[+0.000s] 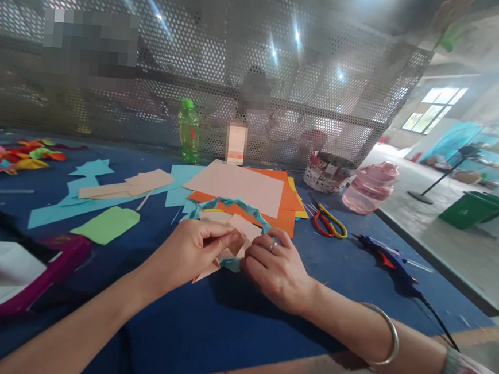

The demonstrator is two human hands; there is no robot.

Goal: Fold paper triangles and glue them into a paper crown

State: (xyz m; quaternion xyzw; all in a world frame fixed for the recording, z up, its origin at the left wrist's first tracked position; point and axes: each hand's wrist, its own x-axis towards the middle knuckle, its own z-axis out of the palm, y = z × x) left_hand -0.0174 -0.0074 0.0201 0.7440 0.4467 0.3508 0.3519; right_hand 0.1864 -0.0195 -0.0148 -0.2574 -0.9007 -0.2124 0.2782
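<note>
My left hand [195,251] and my right hand [275,267] meet over a folded pale pink paper piece [240,229] on the blue table [204,327]. Both hands pinch the paper, the left at its lower left edge, the right at its right side. A crinkled teal paper strip [235,206] curls around the top of the piece and shows again below it between my hands. My right hand wears a ring and its wrist a silver bangle.
Pink and orange sheets [249,190] lie just behind. Red and yellow scissors [328,222] and a blue glue gun [392,267] lie right. A green bottle [189,130], woven basket [328,173], pink container [368,188], paper scraps [103,224] left. A perforated screen stands behind.
</note>
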